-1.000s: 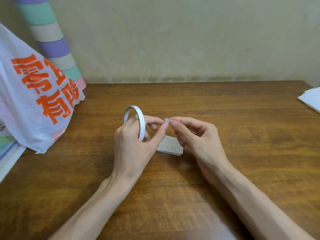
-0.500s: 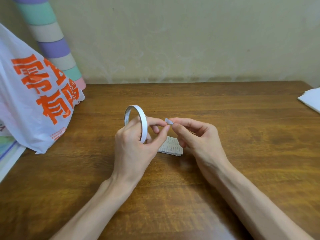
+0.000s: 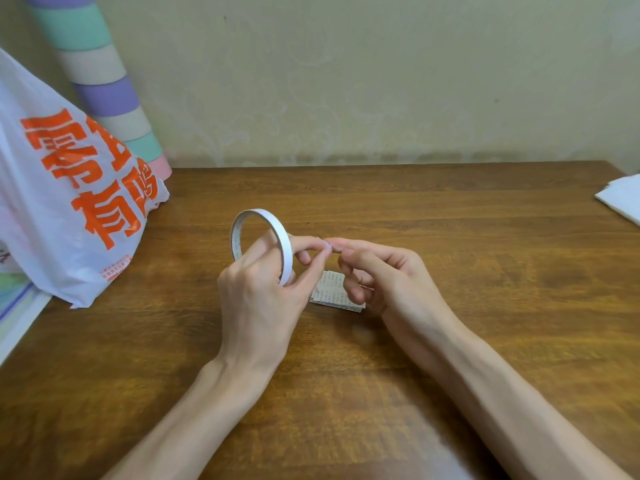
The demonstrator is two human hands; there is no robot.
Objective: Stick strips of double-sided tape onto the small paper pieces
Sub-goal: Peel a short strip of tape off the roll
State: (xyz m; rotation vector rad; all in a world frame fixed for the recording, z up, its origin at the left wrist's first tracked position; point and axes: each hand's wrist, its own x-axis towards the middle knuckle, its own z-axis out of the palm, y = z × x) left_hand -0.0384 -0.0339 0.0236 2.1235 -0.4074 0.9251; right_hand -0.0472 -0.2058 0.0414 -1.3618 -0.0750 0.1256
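Firmly the left hand (image 3: pixel 256 299) grips the tape roll (image 3: pixel 258 212) upright; the right hand (image 3: pixel 391 275) pinches its free end (image 3: pixel 327 244) at 3 o'clock. Probably thin, sticky: hold only the tip. Below, at 6 o'clock, lie the paper pieces (image 3: pixel 329 289).

The white plastic carrier bag (image 3: pixel 38 223), at nine o'clock on the brown wooden table (image 3: pixel 450 237), bears four large orange Chinese characters in two rows: 零 and a second one partly lost in a fold above, 有 and what reads as 鸣 below. Under them, near the bag's lower edge, sits a block of small orange print too fine to read. The small stack of paper pieces (image 3: pixel 329 284) near the table's centre carries columns of tiny grey print, illegible. Faint marks line the inside of the white ring of double-sided tape (image 3: pixel 284 252), at eleven o'clock from the stack, also unreadable.
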